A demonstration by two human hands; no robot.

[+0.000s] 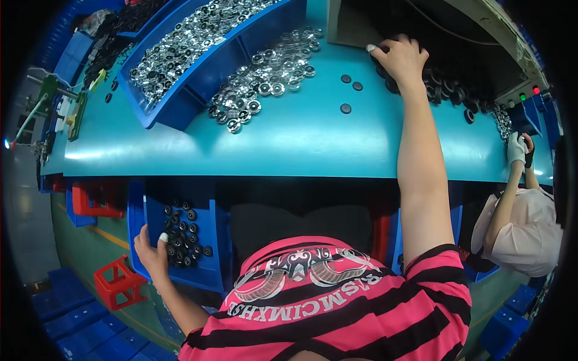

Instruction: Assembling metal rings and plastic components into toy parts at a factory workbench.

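At the far right of the table, my right hand [402, 59] reaches over a pile of black rubber-looking rings [444, 90]. Its fingers are curved and spread apart, with the tips partly hidden among the rings. My left hand [152, 251] is low at the left, by the rim of a blue bin [206, 225]. Its thumb and fingers are apart, and I see nothing held. Inside that bin lie several small black wheels [183, 237]. A white cover shows on each thumb tip. Three loose black discs [345, 108] lie left of my right forearm.
A long blue tray [195, 99] full of clear wheel hubs stands at the back left, with more clear hubs [277, 88] heaped beside it. A grey machine housing [346, 30] rises behind the rings. Another person's gloved hand [516, 148] works at far right. Red stools [117, 283] stand left.
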